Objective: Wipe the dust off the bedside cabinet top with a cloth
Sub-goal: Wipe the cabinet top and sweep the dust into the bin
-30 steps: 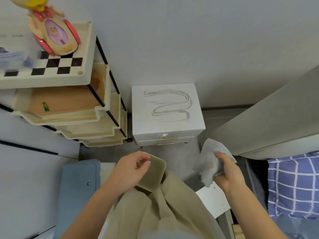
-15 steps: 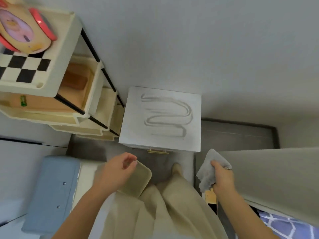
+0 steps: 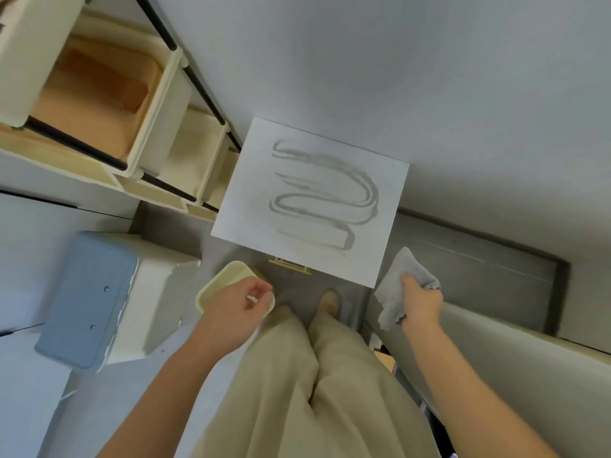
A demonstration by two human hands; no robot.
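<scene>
Blue-lidded bin [image 3: 87, 299] at 9 o'clock, cream shelf rack [image 3: 139, 104] at 10. Left hand [image 3: 236, 309] at 7, fingers curled loosely over cream tray [image 3: 224, 276], actual grip unclear. Cabinet top [image 3: 310, 200] at 12, w/ grey dust squiggle [image 3: 325, 193]. Right hand [image 3: 420, 302] at 4, clenched round grey cloth [image 3: 395, 289], just beside cabinet's near-right corner, not touching top.

Dust-streaked white cabinet top [image 3: 310, 200]; crumpled grey cloth [image 3: 393, 292]
</scene>
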